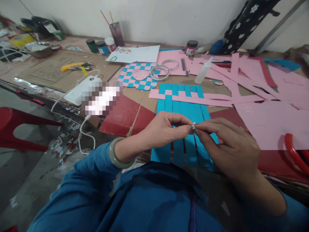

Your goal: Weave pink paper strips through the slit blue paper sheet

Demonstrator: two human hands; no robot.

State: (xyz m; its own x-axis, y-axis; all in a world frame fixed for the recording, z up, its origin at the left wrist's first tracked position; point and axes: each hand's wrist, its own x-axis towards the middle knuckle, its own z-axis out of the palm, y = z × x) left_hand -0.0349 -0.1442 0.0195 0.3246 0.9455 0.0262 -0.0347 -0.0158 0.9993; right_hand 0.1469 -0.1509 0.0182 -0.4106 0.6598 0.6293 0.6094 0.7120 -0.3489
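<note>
Between the fingertips of both hands is a small white piece (193,126), too small to identify. My left hand (169,129) pinches it from the left, thumb and index finger together. From the right, my right hand (224,141) pinches the same piece. Below the hands lies a blue paper sheet (160,154) cut into long vertical strips. A pink paper strip (183,98) is woven across its upper part. Behind it is a blue and pink checkered woven paper piece (137,75) with a pink oval on it.
Tape rolls (160,72) rest beside the checkered piece. A white glue bottle (203,71) stands tilted behind the blue sheet. Pink paper (282,119) and strips spread at right, near red-handled scissors (295,154). A white power bank (84,90) with cables is at left.
</note>
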